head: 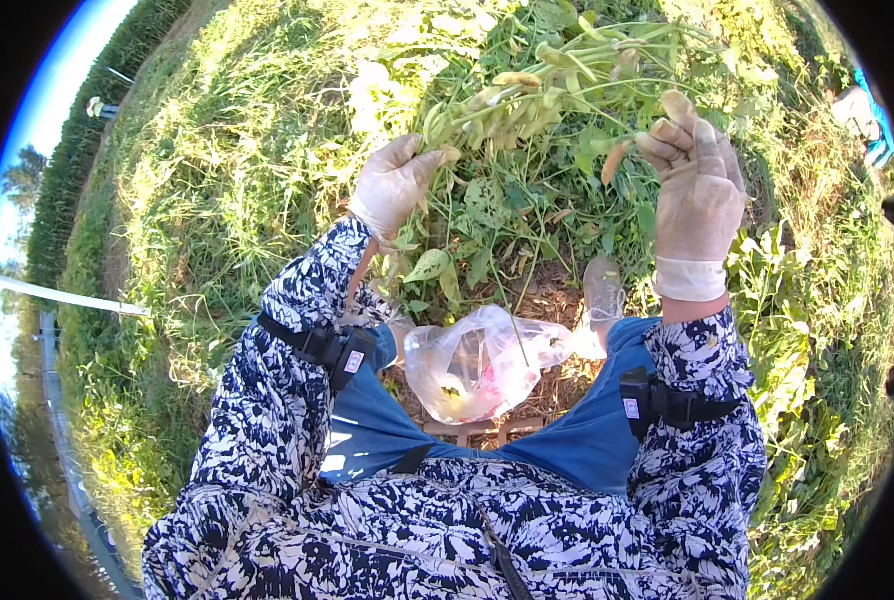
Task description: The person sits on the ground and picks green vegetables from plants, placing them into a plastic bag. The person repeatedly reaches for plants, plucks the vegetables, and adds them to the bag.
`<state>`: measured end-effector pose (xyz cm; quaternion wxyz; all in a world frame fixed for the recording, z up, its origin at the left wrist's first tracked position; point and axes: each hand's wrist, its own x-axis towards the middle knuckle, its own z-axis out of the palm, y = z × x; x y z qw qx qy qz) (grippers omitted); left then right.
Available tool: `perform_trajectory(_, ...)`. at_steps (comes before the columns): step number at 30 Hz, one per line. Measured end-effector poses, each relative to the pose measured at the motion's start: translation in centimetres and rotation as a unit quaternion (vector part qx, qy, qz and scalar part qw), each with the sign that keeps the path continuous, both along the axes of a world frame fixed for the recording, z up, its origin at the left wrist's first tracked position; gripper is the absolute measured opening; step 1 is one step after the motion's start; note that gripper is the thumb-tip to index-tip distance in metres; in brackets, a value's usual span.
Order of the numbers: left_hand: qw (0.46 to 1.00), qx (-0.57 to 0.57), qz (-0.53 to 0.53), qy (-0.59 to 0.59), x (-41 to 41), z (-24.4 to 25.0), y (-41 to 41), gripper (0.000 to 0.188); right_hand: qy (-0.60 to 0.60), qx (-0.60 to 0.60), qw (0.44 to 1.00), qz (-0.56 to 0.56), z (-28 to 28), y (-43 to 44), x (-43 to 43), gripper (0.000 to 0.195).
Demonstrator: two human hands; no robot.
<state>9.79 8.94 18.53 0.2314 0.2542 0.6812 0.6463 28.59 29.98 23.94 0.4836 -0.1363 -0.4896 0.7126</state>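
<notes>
My left hand (394, 184), in a pale, soiled glove, grips one end of an uprooted-looking bean plant (525, 112). Its stems reach away to the upper right and carry many green and yellowish pods. Across from it, my right hand (698, 180), gloved too, is raised with bent fingers beside the stems. Whether those fingers pinch anything is unclear. A brown pod or leaf (613, 163) shows just left of the right fingers. Between my feet, a clear plastic bag (484, 375) stands with its mouth partly open and some pale and pinkish contents inside.
Leafy plants (484, 206) grow in front of me, with dry litter (555, 289) on the soil. My shoe (603, 289) is right of the bag. Grass (214, 187) spreads leftward. A distant person (100, 109) is at the upper left; blue and white items (867, 120) lie far right.
</notes>
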Motion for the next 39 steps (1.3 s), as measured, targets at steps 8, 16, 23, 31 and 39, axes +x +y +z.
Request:
perform_trajectory(8,0.929,0.182,-0.130,-0.295,0.1,3.9,-0.6,0.029,-0.119,0.129,0.983,0.051,0.5,-3.0,-1.6,0.027)
perform_trajectory(16,0.899,0.219,-0.164,-0.343,2.1,5.0,1.4,0.039,-0.190,0.128,0.949,0.217,-1.2,-6.3,-3.5,0.030)
perform_trajectory(23,0.888,0.179,-0.155,-0.393,4.8,5.8,2.8,0.037,-0.229,0.165,0.931,0.231,-3.2,-5.9,-3.0,0.026)
perform_trajectory(31,0.911,0.192,-0.089,-0.353,7.0,4.0,3.8,0.006,-0.204,0.160,0.965,0.035,-1.4,-5.0,-3.6,0.029)
perform_trajectory(39,0.904,0.149,-0.144,-0.375,7.6,3.9,3.6,0.014,-0.130,0.054,0.988,0.071,-0.5,-5.7,-3.8,0.012)
